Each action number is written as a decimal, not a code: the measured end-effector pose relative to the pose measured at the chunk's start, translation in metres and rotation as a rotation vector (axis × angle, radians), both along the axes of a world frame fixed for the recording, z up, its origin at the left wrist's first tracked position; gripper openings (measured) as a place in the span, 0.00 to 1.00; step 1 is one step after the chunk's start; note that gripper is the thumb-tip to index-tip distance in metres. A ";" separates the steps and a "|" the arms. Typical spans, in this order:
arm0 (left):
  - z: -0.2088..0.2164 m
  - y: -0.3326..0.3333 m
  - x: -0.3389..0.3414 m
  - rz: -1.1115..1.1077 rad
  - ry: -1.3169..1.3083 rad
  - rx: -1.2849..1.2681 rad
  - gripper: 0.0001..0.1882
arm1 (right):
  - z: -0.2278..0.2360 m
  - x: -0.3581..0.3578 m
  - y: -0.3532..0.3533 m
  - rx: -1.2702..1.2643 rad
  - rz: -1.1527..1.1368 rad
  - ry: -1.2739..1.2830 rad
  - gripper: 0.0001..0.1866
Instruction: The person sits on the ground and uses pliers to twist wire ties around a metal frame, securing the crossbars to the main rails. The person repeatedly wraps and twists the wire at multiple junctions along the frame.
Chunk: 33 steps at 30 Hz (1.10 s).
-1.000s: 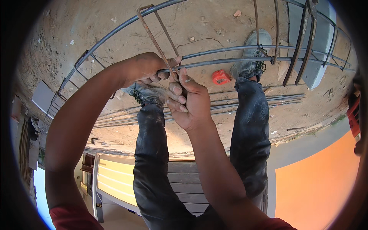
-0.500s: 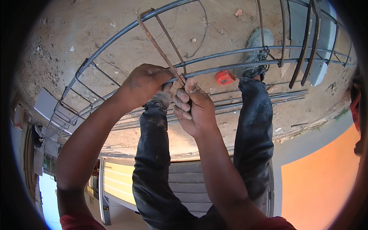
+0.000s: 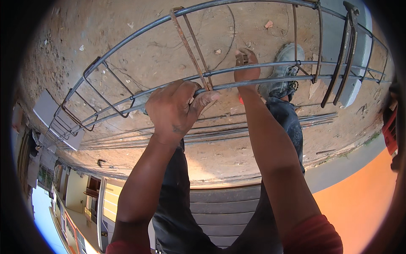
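A cage of grey steel reinforcing bars (image 3: 156, 23) with rusty rectangular stirrups (image 3: 186, 44) curves across the view in front of me. My left hand (image 3: 175, 103) is closed on the nearest bar where a rusty stirrup meets it, thumb stretched along the joint. My right hand (image 3: 247, 63) reaches beneath the two nearer bars, which cross over its hand and wrist. Its fingers are curled in; what they hold, if anything, I cannot make out. A red tape measure (image 3: 241, 99) shows only as a sliver behind my right wrist.
A dark two-armed metal tool (image 3: 344, 55) hangs across the bars at the right, over a grey slab (image 3: 359, 55). Loose straight bars (image 3: 228, 132) lie on the dirt ground (image 3: 148, 42). My shoe (image 3: 289, 63) stands beneath the cage. An orange wall (image 3: 351, 203) rises at lower right.
My right hand has left the stirrup joint and moved right and farther away, under the bars. The left hand has shifted right and stays at the joint.
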<state>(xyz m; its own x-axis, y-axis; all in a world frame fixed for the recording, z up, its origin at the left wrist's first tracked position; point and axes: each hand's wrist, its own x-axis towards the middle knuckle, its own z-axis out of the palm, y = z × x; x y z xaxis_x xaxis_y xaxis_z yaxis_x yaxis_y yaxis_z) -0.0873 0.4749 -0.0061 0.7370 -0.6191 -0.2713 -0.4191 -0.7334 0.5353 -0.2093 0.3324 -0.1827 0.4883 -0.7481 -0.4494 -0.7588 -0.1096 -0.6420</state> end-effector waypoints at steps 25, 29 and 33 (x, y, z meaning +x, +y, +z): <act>0.024 -0.007 -0.115 1.174 0.905 -0.291 0.15 | -0.008 0.002 -0.013 -0.436 1.421 0.017 0.10; 0.038 0.008 -0.117 1.279 0.868 -0.292 0.13 | -0.020 0.010 -0.016 -0.454 1.459 0.000 0.06; 0.044 0.020 -0.091 1.348 0.693 -0.293 0.09 | 0.002 -0.011 -0.016 -0.215 1.308 -0.004 0.05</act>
